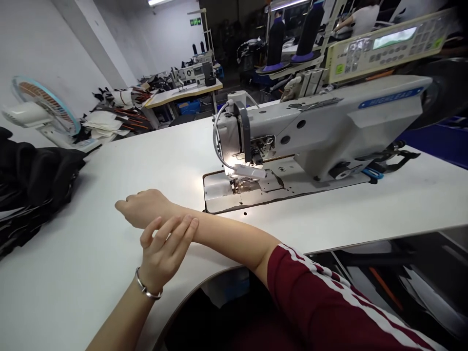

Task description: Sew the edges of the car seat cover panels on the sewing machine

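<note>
My right hand [144,208] reaches across to the left over the white table, its fingers curled under in a loose fist; whatever might be inside is hidden. My left hand [166,251], with a silver bracelet at the wrist, rests its fingertips on my right forearm near the wrist. Its fingers are slightly bent and apart, and nothing is held. To the right of both hands stands a grey sewing machine [329,126], its lamp lit over the needle area and metal bed plate [219,195].
Black fabric [40,180] is piled at the left edge, near a fan [47,105]. Thread cones [275,44] and a control panel [387,46] stand behind the machine. Farther back are another sewing table [183,95] and a person [365,19] at the upper right.
</note>
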A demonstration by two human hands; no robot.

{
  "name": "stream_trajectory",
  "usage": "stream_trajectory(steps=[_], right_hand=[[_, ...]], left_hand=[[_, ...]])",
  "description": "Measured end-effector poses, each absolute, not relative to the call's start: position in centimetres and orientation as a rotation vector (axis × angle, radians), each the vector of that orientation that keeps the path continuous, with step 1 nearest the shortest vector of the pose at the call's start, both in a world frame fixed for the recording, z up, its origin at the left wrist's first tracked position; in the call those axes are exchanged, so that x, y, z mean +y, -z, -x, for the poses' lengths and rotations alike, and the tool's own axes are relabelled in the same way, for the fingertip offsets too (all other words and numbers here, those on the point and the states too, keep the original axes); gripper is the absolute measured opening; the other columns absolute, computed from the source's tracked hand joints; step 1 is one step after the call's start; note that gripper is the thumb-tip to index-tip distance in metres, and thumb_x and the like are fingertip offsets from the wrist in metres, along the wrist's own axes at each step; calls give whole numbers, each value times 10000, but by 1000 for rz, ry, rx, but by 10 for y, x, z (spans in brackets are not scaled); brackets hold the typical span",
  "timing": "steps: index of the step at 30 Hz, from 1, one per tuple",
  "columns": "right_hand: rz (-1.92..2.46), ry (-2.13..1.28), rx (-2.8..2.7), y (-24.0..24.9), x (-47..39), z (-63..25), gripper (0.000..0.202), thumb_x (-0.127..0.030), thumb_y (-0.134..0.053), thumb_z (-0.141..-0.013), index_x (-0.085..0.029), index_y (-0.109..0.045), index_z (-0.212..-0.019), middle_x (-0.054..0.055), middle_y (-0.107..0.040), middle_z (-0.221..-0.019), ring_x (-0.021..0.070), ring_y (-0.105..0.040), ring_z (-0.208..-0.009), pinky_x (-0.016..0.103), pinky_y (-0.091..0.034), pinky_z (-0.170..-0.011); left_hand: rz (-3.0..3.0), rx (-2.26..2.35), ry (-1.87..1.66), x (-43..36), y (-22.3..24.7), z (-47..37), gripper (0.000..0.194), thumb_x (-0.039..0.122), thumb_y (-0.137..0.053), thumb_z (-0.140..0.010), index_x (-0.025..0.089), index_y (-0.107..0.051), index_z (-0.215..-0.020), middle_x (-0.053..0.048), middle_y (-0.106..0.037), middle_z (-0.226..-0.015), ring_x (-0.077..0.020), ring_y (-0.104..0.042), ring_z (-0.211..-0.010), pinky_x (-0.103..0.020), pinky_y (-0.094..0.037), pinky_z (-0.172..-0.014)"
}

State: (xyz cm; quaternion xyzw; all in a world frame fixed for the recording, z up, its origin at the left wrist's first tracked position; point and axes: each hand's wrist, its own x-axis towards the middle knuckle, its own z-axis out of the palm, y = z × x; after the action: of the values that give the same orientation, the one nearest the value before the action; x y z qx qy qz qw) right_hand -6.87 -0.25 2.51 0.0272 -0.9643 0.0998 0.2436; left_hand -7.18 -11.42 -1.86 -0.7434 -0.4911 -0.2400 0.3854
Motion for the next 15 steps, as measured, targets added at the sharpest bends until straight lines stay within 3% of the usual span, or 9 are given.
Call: stream_trajectory(steps=[7,9,12,15], right_hand=[[27,-268,-2580,-40,7,60,145,-38,-426,-867,-173,-480,-873,28,-602,-804,166,-565,-680,264,-349,-549],[65,-300,-2601,-44,11,58,138,-46,-431,-876,-172,-485,-864,25,-604,-794,163,-566,-675,261,-344,-543],[169,-359,-2552,-50,21,55,137,-78,-408,-905,-179,-497,-877,16,-610,-795,158,-553,-655,260,-329,-529],[262,-379,-2459,-54,29,53,133,-142,-393,-933,-184,-513,-897,11,-612,-805,158,-543,-655,260,-325,-529]], left_hand=[[1878,-1068,606,-111,27,70,529,47,-761,-702,361,-700,-1123,-22,-744,-1009,-270,-692,-913,-403,-497,-819],[1891,-1023,700,-110,32,69,452,115,-812,-666,355,-716,-1037,-20,-743,-918,-267,-690,-829,-405,-510,-770],[1987,-1199,1067,-110,40,62,278,277,-832,-673,304,-701,-917,-22,-697,-792,-237,-647,-732,-390,-517,-725],[1960,-1928,1768,-104,38,42,248,429,-662,-852,264,-672,-1037,-71,-685,-958,-240,-646,-898,-375,-528,-765]])
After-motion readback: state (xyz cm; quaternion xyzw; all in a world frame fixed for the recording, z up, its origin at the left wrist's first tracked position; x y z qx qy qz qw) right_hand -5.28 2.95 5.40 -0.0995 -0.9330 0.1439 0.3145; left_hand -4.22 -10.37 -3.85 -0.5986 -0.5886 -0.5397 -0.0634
